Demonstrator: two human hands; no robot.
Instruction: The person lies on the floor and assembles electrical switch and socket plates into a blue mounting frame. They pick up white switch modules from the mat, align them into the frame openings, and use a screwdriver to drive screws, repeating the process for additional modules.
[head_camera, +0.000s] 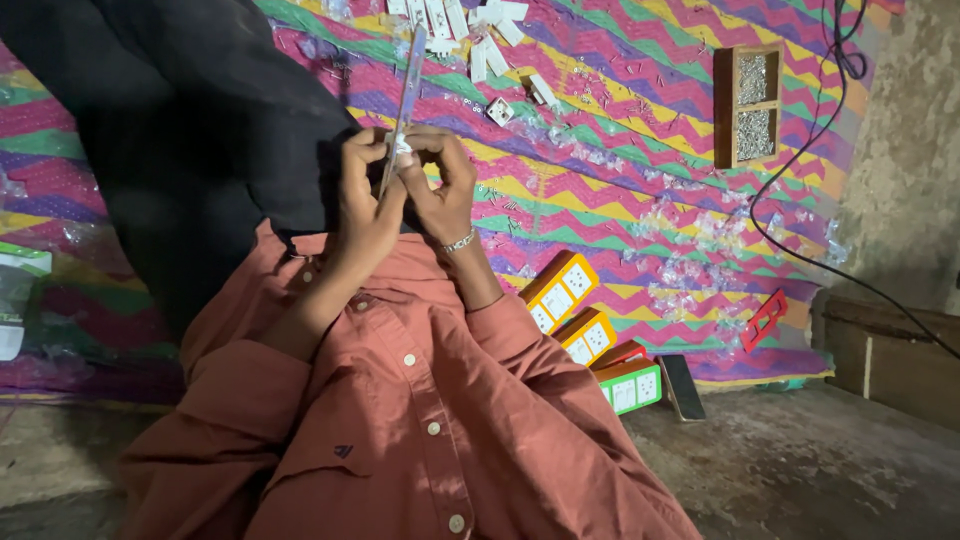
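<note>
Where the hands meet: in front of the chest, above the near edge of the quilt (600, 150), both raised close to the camera, probably so that the small work can be seen well.
Left hand (362, 205): fingers curled around the lower end of the tool (408, 85), a long thin rod with a clear handle that points up and away; this grip seems to keep it straight on the part.
Right hand (445, 190): thumb and fingers pinched on the part (402, 148), a small white piece, right at the shaft of the tool; a bracelet is on the wrist.
Part: between the two hands, touching the tool; I cannot tell its exact shape.
Tray (724, 105): wooden, near the right edge of the quilt, with two compartments; both hold many small silvery pieces, perhaps screws, too small to tell.
Boxes (560, 290): orange, yellow and green ones in a row at the near edge of the quilt, each showing white sockets on its face; probably sorted apart from the loose pieces.
White pieces (470, 25): loose in a heap at the far edge of the quilt.
Phone (682, 387): dark, flat on the floor just beside the green box.
Cable (800, 150): black, it runs across the right edge of the quilt.
</note>
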